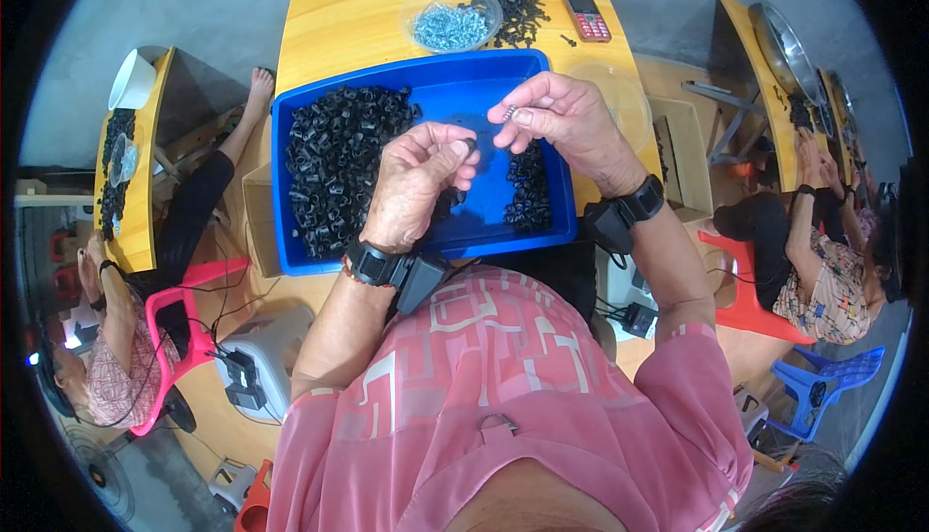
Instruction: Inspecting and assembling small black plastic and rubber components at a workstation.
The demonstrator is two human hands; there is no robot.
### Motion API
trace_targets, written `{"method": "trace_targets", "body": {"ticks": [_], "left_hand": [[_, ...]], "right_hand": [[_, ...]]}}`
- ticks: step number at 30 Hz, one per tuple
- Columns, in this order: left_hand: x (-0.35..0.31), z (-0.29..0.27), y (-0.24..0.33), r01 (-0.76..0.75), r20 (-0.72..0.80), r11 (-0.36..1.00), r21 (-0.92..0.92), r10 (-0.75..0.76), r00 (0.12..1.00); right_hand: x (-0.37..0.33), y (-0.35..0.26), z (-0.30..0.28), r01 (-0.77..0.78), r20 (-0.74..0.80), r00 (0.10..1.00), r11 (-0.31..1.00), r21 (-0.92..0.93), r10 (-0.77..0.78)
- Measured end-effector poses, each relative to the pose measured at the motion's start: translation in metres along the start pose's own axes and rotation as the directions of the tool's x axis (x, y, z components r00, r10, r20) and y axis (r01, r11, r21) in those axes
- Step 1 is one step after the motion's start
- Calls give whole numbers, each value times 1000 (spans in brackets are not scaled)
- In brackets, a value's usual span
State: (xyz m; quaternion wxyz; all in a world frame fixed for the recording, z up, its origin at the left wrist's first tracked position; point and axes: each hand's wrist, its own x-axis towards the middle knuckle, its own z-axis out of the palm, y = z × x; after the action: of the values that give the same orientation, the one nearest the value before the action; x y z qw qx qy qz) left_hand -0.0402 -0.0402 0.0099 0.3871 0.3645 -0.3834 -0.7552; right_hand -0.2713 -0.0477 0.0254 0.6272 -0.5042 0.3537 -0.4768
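Holds metal pc (pixel 510 114) & black pc (pixel 470 146) apart, over tub (pixel 450 97).
Pinches metal pc narrowly w/ R hand (pixel 571 128), black pc likewise w/ L hand (pixel 421 174). In tub, has big black heap (pixel 344 174) to L, smaller heap (pixel 527 198) to R. Beyond, on table (pixel 334 29), has clear dish (pixel 494 21) of metal bits (pixel 450 27), black bits (pixel 518 14), phone (pixel 585 14).

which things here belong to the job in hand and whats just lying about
Likely the job:
black piece in left hand
metal piece in right hand
blue tray, black parts
clear dish, silvery pieces
black pile beside the dish

Likely just lying about:
phone
blue stool
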Motion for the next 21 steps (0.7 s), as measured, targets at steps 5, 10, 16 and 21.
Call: {"method": "trace_targets", "body": {"ticks": [5, 10, 16, 21], "left_hand": [[0, -1, 0, -4, -2, 1000, 9, 4, 1000], [0, -1, -1, -15, 8, 1000, -8, 15, 1000], [-1, -2, -2, -28, 10, 1000, -14, 28, 1000], [1, -3, -3, -42, 13, 999, -3, 42, 999]], "right_hand": [[-4, 0, 5, -76, -18, 997, 996, 35, 77], [-3, 3, 5, -33, 2, 999, 999, 9, 33], [-2, 0, 10, 0, -47, 999, 987, -158, -7], [-5, -3, 24, 74, -28, 995, 903, -423, -95]]}}
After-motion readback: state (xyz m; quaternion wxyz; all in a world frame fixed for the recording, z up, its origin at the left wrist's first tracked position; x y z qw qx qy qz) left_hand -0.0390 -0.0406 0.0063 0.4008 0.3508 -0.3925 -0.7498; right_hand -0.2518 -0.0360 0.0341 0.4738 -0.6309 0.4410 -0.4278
